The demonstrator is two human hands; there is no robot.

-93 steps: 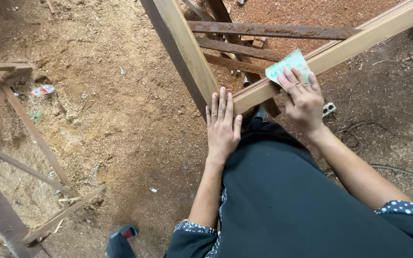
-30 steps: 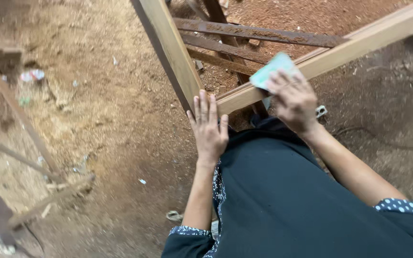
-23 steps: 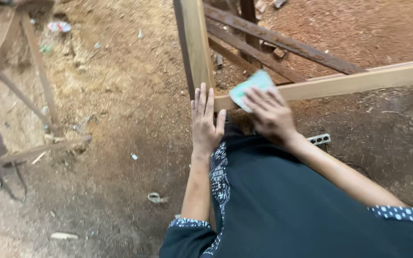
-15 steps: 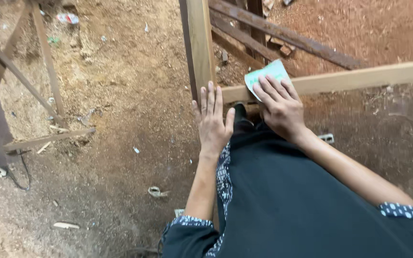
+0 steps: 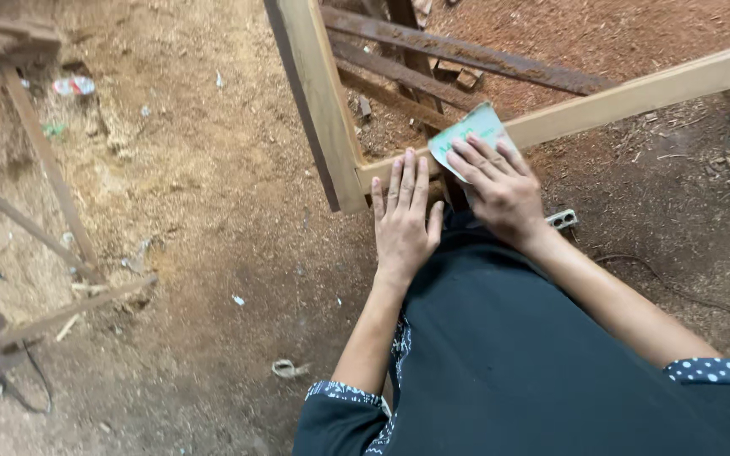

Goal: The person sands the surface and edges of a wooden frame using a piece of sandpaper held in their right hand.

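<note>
A pale green sheet of sandpaper (image 5: 469, 135) lies on the light wooden rail (image 5: 635, 95) of a frame, close to the corner where that rail meets a second light rail (image 5: 318, 93) running up and away. The right hand (image 5: 500, 190) presses the sheet down with its fingers spread flat over the lower half, so the sheet is pinned between the fingers and the wood rather than gripped in a fist; the upper edge of the sheet sticks out beyond the fingertips. The left hand (image 5: 403, 219) rests just beside it, open and flat, fingers straight and together, with the fingertips touching the rail near the corner joint and nothing held in it. Both forearms come up from a dark garment (image 5: 517, 363) with white-dotted cuffs (image 5: 720, 370).

Behind the light frame lie darker, weathered wooden slats (image 5: 466, 52), crossing at an angle. Just beside the right wrist, on the ground, sits a small white socket block (image 5: 562, 220), and a thin dark cable (image 5: 694, 291) curls over the earth to the right. The floor (image 5: 196, 211) is bare earth strewn with sawdust and small scraps. At the left edge stands a rough wooden stand (image 5: 35, 169) with slanting braces, well apart from both hands.
</note>
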